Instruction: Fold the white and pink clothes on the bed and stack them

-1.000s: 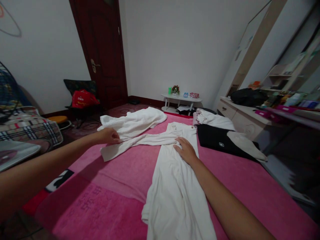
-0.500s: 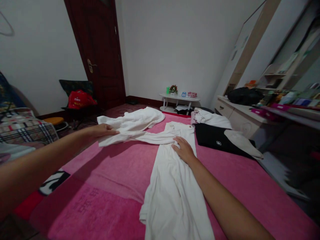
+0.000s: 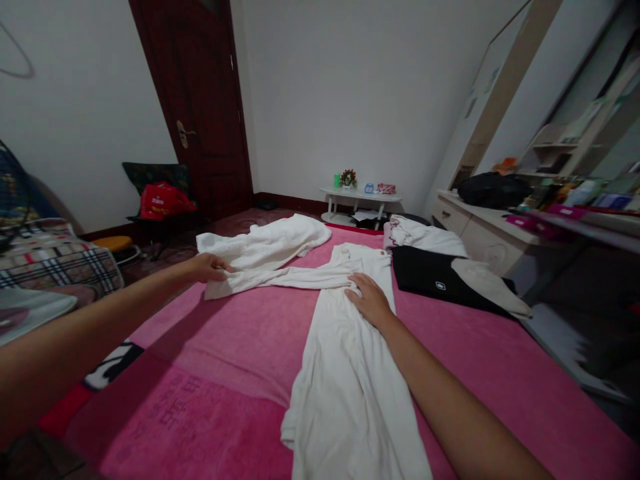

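Note:
A long white garment (image 3: 345, 373) lies lengthwise on the pink bed cover (image 3: 235, 340), with one sleeve (image 3: 265, 279) stretched out to the left. My left hand (image 3: 205, 268) pinches the end of that sleeve, fingers closed on the cloth. My right hand (image 3: 369, 300) lies flat, fingers spread, pressing on the garment's chest near where the sleeve joins. Another white garment (image 3: 270, 243) lies crumpled just beyond the sleeve.
A folded black garment (image 3: 435, 280) and a pale one (image 3: 420, 235) lie at the bed's right. A dresser (image 3: 480, 230) with a black bag stands right, a small white table (image 3: 360, 199) at the far wall, a dark door (image 3: 200, 107), and a plaid bag (image 3: 55, 260) left.
My left hand, holding the sleeve end, lifted it slightly and has set it lower and nearer on the bed. My right hand has stayed pressed on the garment.

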A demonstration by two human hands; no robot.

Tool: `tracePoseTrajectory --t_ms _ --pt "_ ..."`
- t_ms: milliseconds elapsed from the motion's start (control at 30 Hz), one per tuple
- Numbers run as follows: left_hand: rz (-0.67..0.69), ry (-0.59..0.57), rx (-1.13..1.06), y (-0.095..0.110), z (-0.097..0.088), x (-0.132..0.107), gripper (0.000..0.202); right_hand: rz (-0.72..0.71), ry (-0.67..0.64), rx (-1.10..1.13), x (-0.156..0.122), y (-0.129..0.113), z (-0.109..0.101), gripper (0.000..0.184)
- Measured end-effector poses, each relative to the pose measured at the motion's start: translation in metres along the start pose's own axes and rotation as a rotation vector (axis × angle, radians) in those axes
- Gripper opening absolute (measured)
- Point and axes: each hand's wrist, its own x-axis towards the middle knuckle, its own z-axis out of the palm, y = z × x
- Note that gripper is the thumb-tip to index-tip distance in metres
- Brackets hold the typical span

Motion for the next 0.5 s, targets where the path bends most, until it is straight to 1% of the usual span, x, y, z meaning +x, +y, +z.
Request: tracePoseTrajectory --t_ms 67,167,267,333,400,433,467,500 --pt "0.007 0.069 -0.085 0.017 0.003 -0.008 0.049 -0.009 0.009 -0.022 0.000 -0.002 0.000 0.040" --pt "0.068 0.212 -0.291 0.051 0.002 -0.023 0.050 -0.020 0.039 -0.064 0.000 -0.005 0.000 0.039" --pt "0.166 0.330 -0.490 0.089 -0.003 -0.034 0.050 -0.041 0.058 -0.048 0.000 -0.008 0.000 0.039" --pt "0.253 0.384 -0.600 0.116 -0.005 -0.038 0.048 -0.057 0.087 0.016 0.001 -0.010 -0.002 0.037" --pt "0.351 0.387 -0.693 0.143 0.000 -0.040 0.046 -0.051 0.140 0.138 0.001 -0.011 -0.004 0.034" --pt "0.400 0.355 -0.731 0.157 0.005 -0.043 0.044 -0.034 0.172 0.216 0.001 -0.011 -0.006 0.034" --pt "0.450 0.297 -0.760 0.171 0.013 -0.047 0.043 -0.001 0.209 0.299 0.001 -0.010 -0.007 0.035" --pt "0.502 0.213 -0.782 0.185 0.023 -0.052 0.042 0.051 0.247 0.382 0.001 -0.008 -0.009 0.038"
